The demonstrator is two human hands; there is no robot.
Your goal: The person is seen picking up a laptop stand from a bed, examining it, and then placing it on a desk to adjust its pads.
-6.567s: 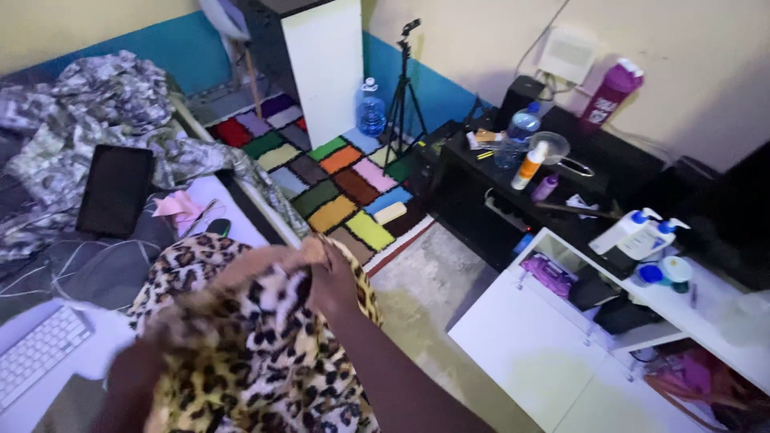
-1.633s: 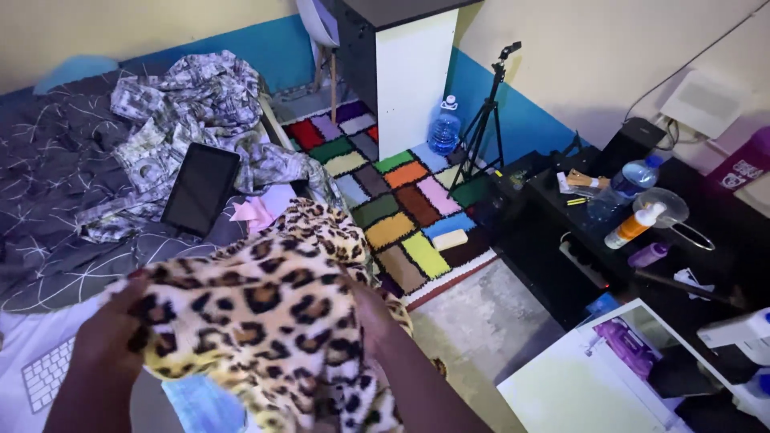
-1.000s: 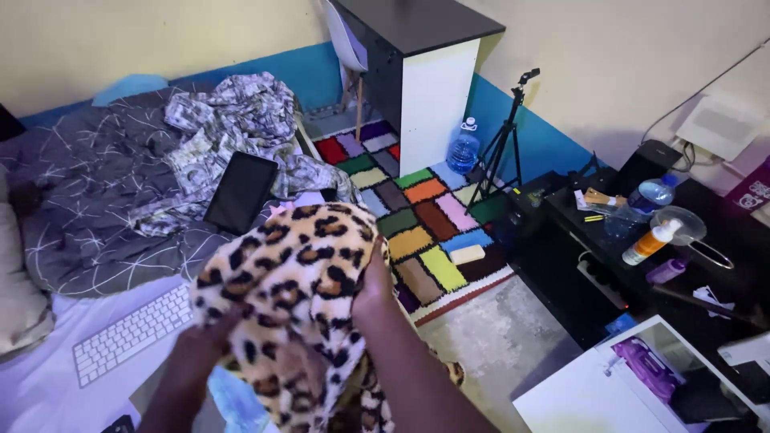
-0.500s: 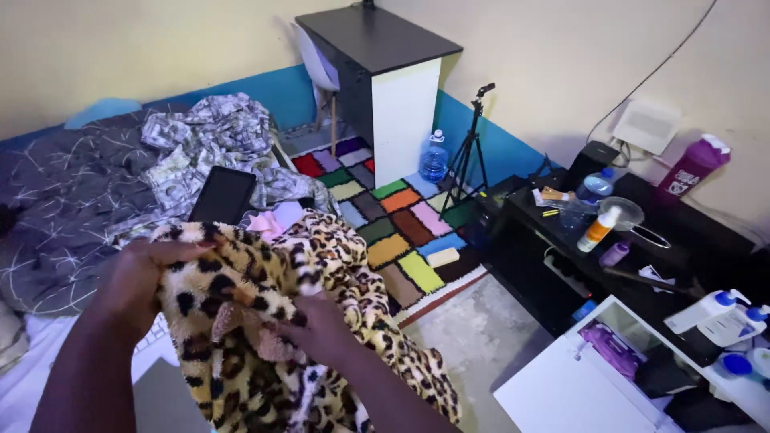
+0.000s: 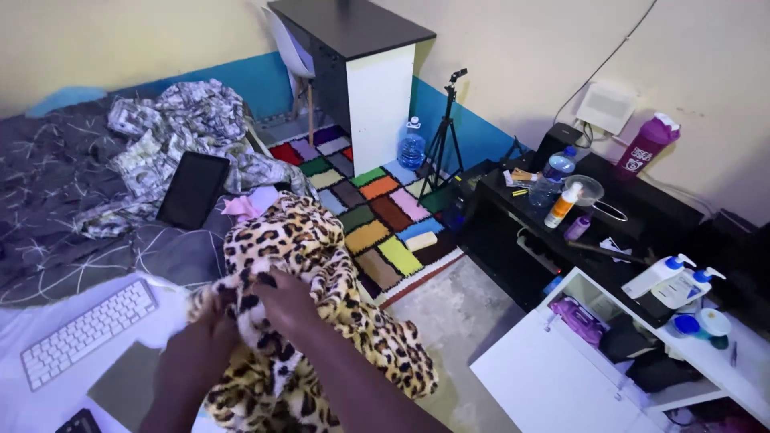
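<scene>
A fluffy leopard-print garment (image 5: 321, 265) is bunched in front of me over the edge of the bed, its lower part hanging toward the floor. My right hand (image 5: 282, 301) grips a fold of it near the middle. My left hand (image 5: 210, 321) holds the fabric just to the left, partly buried in it. Both forearms come up from the bottom of the view.
On the bed lie a white keyboard (image 5: 87, 330), a black tablet (image 5: 192, 189) and a crumpled patterned sheet (image 5: 172, 132). A patchwork rug (image 5: 373, 210), a tripod (image 5: 443, 136), a water bottle (image 5: 412, 147), a black table (image 5: 642, 220) with bottles and a white shelf unit (image 5: 561, 377) stand to the right.
My hands have come closer together and lower, gathering the garment into a tighter bunch. The view has shifted, showing the keyboard again.
</scene>
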